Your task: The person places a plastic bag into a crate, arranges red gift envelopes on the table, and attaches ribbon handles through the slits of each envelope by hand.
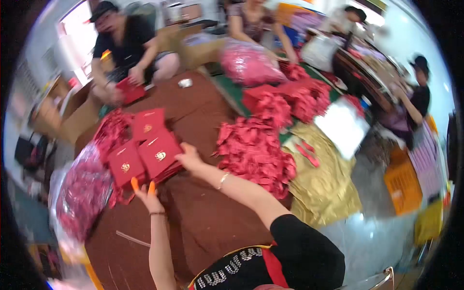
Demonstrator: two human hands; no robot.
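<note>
Red packets (161, 153) lie stacked on brown cloth (208, 212). The left hand (149, 199) has orange-tipped fingers apart beside them; the right hand (190, 157) touches their edge, its grip unclear.

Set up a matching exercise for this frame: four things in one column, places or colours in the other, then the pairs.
Things
1. left hand
2. right hand
3. slotted crate
4. crinkled sheet

Places and colours
A. orange, toward the picture's right side
B. at the right edge of the red stacks
C. shiny gold
D. near the red stacks' lower edge

Pairs: 1-D; 2-B; 3-A; 4-C
</note>
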